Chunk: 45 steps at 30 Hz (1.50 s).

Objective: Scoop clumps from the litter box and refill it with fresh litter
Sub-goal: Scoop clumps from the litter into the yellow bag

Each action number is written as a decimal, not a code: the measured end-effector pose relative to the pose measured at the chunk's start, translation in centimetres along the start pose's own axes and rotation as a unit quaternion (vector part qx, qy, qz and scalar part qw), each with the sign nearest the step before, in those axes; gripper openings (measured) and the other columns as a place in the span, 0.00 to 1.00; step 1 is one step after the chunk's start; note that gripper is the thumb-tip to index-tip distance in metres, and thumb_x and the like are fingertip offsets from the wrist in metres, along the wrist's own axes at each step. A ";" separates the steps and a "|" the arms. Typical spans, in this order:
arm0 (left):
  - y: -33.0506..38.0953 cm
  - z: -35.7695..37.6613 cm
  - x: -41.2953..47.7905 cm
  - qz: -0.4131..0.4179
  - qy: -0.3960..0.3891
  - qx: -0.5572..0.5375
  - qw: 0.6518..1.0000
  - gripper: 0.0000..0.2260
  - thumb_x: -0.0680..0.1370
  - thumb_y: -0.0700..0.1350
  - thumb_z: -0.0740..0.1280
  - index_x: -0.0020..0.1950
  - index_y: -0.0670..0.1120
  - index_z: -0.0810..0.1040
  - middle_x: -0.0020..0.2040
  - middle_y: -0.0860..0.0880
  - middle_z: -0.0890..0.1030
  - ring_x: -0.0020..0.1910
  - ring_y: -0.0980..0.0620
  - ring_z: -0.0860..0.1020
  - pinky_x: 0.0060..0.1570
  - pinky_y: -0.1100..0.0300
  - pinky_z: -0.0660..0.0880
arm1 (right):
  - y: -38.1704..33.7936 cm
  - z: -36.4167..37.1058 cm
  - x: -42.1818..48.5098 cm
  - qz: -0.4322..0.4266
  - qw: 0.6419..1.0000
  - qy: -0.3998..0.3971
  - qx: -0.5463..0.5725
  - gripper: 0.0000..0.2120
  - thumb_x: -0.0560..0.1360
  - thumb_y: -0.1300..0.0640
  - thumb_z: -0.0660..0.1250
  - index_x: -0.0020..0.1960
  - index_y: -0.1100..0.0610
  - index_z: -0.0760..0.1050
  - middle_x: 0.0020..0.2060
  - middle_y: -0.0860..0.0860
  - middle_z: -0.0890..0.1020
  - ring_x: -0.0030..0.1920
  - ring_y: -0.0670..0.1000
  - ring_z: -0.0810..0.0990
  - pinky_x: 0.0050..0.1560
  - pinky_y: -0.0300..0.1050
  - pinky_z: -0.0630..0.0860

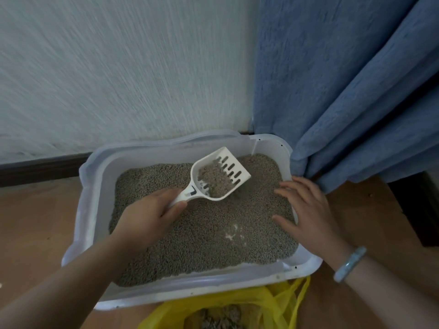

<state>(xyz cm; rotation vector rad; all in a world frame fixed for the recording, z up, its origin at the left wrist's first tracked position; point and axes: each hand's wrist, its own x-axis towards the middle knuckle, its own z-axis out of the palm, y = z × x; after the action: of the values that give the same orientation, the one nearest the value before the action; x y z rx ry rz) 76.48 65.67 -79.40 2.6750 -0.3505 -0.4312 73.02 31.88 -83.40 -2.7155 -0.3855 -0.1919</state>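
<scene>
The white slotted plastic scoop (221, 176) is sitting over the far middle of the grey pellet litter (202, 233), carrying a heap of pellets that is covering most of its slots. Whether its underside is clear of the bed I cannot tell. All of it is lying inside the white rectangular plastic litter box (213, 282) on the wooden floor (35, 222).

The left grip (147, 212) is clenching the scoop's handle. The right grip (306, 207) is released, with fingers straight and spread, and is steadying the box at its right rim.

To my eye the sifting is what is needing care now. A gentle side-to-side shake, low over the box, should be letting loose pellets drop through while any clump stays behind. The scoop is wanting to be kept level, since a tilt could spill the load.

The yellow plastic bag (273, 302) is lying open just beside the near edge, so the carry is looking short. A blue curtain (344, 91) is hanging close to the right rim, worth keeping clear of.
</scene>
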 end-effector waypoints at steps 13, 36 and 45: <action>0.2 -1.4 -2.8 -0.023 -0.020 0.022 0.999 0.24 0.74 0.67 0.49 0.63 0.60 0.71 0.42 0.58 0.73 0.42 0.56 0.74 0.41 0.56 0.73 | -0.2 -0.2 0.0 -0.015 1.000 0.000 -0.026 0.24 0.69 0.42 0.63 0.58 0.55 0.76 0.59 0.52 0.76 0.65 0.55 0.67 0.61 0.58 0.70; 4.1 -3.8 -11.1 0.010 -0.048 -0.119 0.992 0.05 0.75 0.56 0.67 0.51 0.62 0.77 0.41 0.63 0.78 0.33 0.61 0.78 0.39 0.53 0.76 | -1.9 -0.8 -3.0 0.050 0.998 -0.035 0.029 0.19 0.68 0.40 0.66 0.52 0.50 0.79 0.69 0.54 0.69 0.72 0.57 0.59 0.67 0.59 0.62; 5.1 -4.2 -14.5 -0.004 -0.008 -0.211 0.977 0.06 0.74 0.55 0.68 0.50 0.64 0.77 0.32 0.60 0.80 0.30 0.60 0.79 0.31 0.68 0.71 | -5.2 -2.1 -4.2 0.125 0.980 -0.031 0.151 0.15 0.66 0.32 0.63 0.47 0.38 0.77 0.54 0.33 0.75 0.66 0.43 0.65 0.69 0.54 0.50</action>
<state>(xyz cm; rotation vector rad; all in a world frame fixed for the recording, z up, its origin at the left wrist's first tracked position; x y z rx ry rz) 63.72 67.03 -70.02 2.2602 -0.2227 -0.4713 67.35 34.69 -80.36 -2.4434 -0.0783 0.0219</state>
